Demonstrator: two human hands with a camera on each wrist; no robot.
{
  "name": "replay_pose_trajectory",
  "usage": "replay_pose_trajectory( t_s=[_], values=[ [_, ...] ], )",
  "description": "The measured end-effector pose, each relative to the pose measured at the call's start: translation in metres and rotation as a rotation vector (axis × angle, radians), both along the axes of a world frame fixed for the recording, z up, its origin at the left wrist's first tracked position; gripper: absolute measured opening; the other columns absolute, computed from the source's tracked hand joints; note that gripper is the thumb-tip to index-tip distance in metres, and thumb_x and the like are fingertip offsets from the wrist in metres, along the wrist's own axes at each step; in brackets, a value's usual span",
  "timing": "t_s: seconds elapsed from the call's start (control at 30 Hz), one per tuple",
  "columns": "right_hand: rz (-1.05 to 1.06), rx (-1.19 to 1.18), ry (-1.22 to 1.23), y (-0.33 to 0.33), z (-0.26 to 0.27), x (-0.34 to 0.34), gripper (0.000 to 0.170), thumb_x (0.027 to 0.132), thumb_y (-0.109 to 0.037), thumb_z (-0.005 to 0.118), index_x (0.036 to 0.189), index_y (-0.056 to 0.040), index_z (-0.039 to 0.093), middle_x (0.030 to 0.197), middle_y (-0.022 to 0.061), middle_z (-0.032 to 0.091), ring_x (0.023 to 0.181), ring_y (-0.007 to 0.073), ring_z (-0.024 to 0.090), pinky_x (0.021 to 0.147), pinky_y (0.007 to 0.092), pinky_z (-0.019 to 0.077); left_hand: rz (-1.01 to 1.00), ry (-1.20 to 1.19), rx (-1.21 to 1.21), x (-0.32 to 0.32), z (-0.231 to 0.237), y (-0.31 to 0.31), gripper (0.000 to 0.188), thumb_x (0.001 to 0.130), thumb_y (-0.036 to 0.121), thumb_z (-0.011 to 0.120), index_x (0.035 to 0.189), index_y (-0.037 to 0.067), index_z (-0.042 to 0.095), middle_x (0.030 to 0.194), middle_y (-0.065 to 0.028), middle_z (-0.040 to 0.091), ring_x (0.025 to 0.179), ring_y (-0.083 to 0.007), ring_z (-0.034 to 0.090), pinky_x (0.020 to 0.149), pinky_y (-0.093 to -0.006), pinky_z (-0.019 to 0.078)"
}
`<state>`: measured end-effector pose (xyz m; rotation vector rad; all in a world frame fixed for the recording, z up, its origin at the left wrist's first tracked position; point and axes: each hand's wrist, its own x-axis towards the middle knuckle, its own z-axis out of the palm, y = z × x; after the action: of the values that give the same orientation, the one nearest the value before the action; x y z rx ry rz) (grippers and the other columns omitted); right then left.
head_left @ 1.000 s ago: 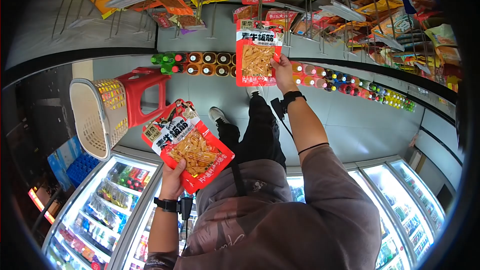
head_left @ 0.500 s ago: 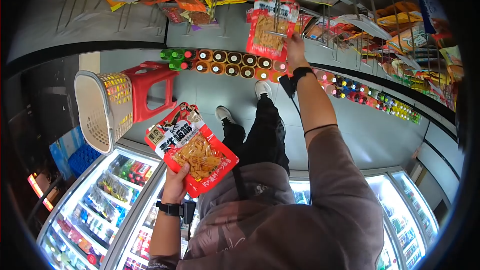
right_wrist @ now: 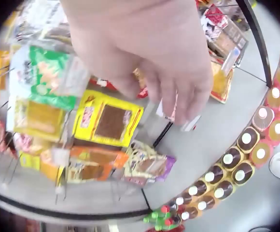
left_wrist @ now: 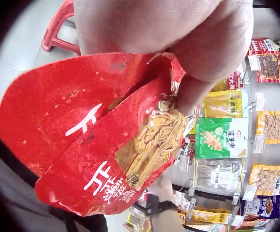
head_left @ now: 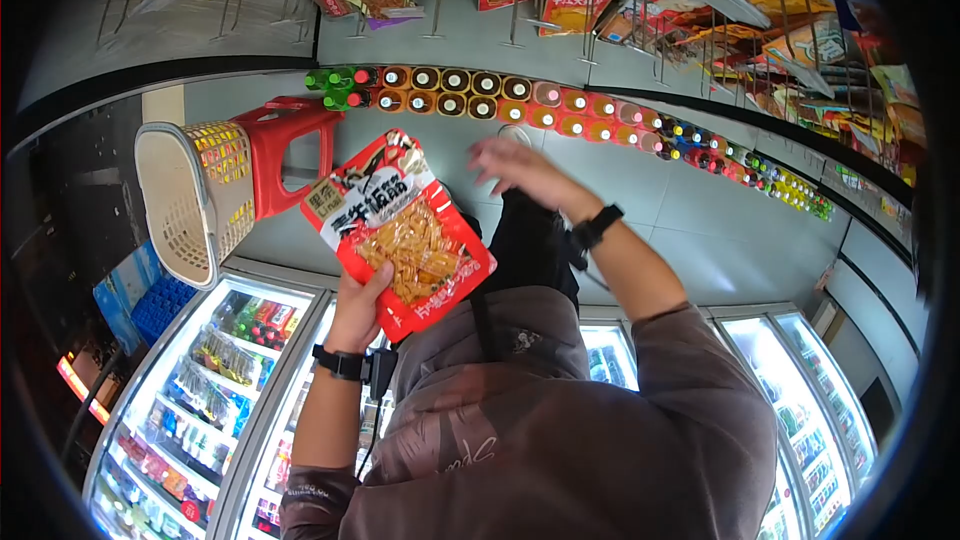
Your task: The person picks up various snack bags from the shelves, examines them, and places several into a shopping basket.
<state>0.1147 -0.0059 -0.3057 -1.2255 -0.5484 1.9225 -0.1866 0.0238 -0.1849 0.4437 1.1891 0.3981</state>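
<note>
My left hand (head_left: 358, 312) grips a red snack packet (head_left: 415, 245) at its lower edge, the thumb lying over its front. A clear window shows yellowish-brown strips inside. In the left wrist view, two overlapping red packet ends (left_wrist: 77, 169) hang from under the same hand. My right hand (head_left: 525, 172), blurred, is held out beyond the packet with loosely bent fingers and nothing in them. The right wrist view has that hand (right_wrist: 149, 53) in front of hanging snack packets, among them a yellow packet (right_wrist: 108, 118) and a green packet (right_wrist: 53, 77).
Metal hooks with hanging packets (head_left: 575, 10) line the far side. Below them, drink bottles (head_left: 455, 90) stand in rows on the floor. To the left are a cream basket (head_left: 180, 210) and a red stool (head_left: 285, 155). Lit glass-door fridges (head_left: 215, 390) are behind me.
The packet in my right hand went up to the hooks and is out of the hand now. That hand has drawn back toward me. My left hand has raised its packet slightly.
</note>
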Motion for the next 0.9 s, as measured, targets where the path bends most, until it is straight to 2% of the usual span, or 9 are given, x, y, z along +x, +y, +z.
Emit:
replay_pose_trajectory(
  t_s=[0.07, 0.1, 0.17, 0.27, 0.37, 0.57, 0.7, 0.8, 0.9],
  values=[
    [0.137, 0.212, -0.080, -0.019, 0.021, -0.039, 0.050, 0.088, -0.033, 0.067, 0.125, -0.0023, 0.053, 0.114, 0.0090, 0.060, 0.097, 0.0142, 0.059, 0.079, 0.0283, 0.0511, -0.035, -0.005, 0.010, 0.007, -0.002, 0.004, 0.047, 0.092, 0.006, 0.057, 0.135, 0.003, 0.039, 0.133, -0.0120, 0.051, 0.119, -0.0232, 0.053, 0.100, -0.0389, 0.0453],
    [0.102, 0.164, -0.015, -0.021, 0.049, -0.049, 0.043, 0.085, -0.019, 0.072, 0.121, -0.0017, 0.056, 0.107, 0.0062, 0.063, 0.094, 0.0101, 0.058, 0.080, 0.0253, 0.0493, -0.065, -0.008, 0.025, 0.011, -0.004, 0.007, 0.048, 0.093, 0.006, 0.056, 0.137, 0.004, 0.038, 0.134, -0.0120, 0.050, 0.121, -0.0239, 0.052, 0.101, -0.0398, 0.0449],
    [0.014, 0.175, -0.260, -0.028, 0.061, -0.065, 0.036, 0.083, -0.008, 0.072, 0.115, 0.0000, 0.058, 0.101, 0.0034, 0.066, 0.090, 0.0081, 0.059, 0.080, 0.0248, 0.0492, -0.098, -0.013, 0.022, 0.011, -0.006, 0.010, 0.046, 0.094, 0.008, 0.056, 0.136, 0.005, 0.038, 0.134, -0.0113, 0.049, 0.121, -0.0232, 0.052, 0.101, -0.0397, 0.0453],
    [-0.080, 0.093, -0.164, -0.034, 0.050, -0.061, 0.030, 0.084, -0.005, 0.070, 0.111, 0.0018, 0.059, 0.100, 0.0032, 0.066, 0.090, 0.0076, 0.059, 0.081, 0.0250, 0.0492, -0.087, -0.038, -0.001, 0.019, 0.000, 0.013, 0.044, 0.094, 0.009, 0.056, 0.135, 0.005, 0.039, 0.133, -0.0110, 0.050, 0.118, -0.0231, 0.054, 0.099, -0.0401, 0.0469],
    [-0.131, 0.086, -0.249, -0.033, 0.055, -0.045, 0.031, 0.085, -0.004, 0.069, 0.113, 0.0026, 0.058, 0.103, 0.0036, 0.066, 0.092, 0.0077, 0.059, 0.084, 0.0254, 0.0491, -0.069, -0.015, 0.029, 0.016, -0.004, 0.014, 0.040, 0.093, 0.009, 0.058, 0.130, 0.002, 0.043, 0.127, -0.0111, 0.055, 0.112, -0.0220, 0.057, 0.094, -0.0375, 0.0498],
    [-0.467, -0.052, -0.157, -0.047, 0.005, 0.009, 0.034, 0.087, 0.000, 0.063, 0.121, 0.0002, 0.056, 0.107, 0.0053, 0.066, 0.095, 0.0118, 0.062, 0.084, 0.0286, 0.0510, -0.024, 0.041, 0.054, -0.005, -0.012, 0.014, 0.038, 0.094, 0.006, 0.056, 0.130, 0.002, 0.044, 0.126, -0.0112, 0.055, 0.112, -0.0223, 0.057, 0.094, -0.0371, 0.0495],
    [-0.544, -0.168, -0.381, -0.055, -0.065, 0.053, 0.026, 0.088, 0.000, 0.062, 0.114, -0.0007, 0.060, 0.099, 0.0061, 0.068, 0.084, 0.0112, 0.063, 0.074, 0.0265, 0.0519, -0.003, 0.112, 0.045, -0.018, -0.013, 0.012, 0.038, 0.094, 0.005, 0.055, 0.130, 0.000, 0.043, 0.125, -0.0127, 0.056, 0.111, -0.0225, 0.058, 0.095, -0.0366, 0.0489],
    [-0.618, -0.223, -0.464, -0.045, -0.115, 0.081, 0.023, 0.088, 0.000, 0.062, 0.111, -0.0011, 0.062, 0.098, 0.0046, 0.067, 0.083, 0.0106, 0.062, 0.075, 0.0263, 0.0502, 0.009, 0.125, 0.033, -0.021, -0.013, 0.011, 0.038, 0.094, 0.004, 0.054, 0.129, -0.001, 0.043, 0.125, -0.0133, 0.056, 0.111, -0.0227, 0.059, 0.095, -0.0365, 0.0488],
    [-0.735, -0.034, -0.515, -0.025, -0.149, 0.099, 0.021, 0.088, 0.000, 0.062, 0.108, -0.0013, 0.065, 0.096, 0.0029, 0.067, 0.083, 0.0102, 0.061, 0.076, 0.0264, 0.0490, 0.001, 0.148, 0.011, -0.022, -0.014, 0.010, 0.038, 0.094, 0.004, 0.054, 0.129, -0.001, 0.043, 0.125, -0.0132, 0.056, 0.111, -0.0228, 0.058, 0.095, -0.0368, 0.0485]
  ],
)
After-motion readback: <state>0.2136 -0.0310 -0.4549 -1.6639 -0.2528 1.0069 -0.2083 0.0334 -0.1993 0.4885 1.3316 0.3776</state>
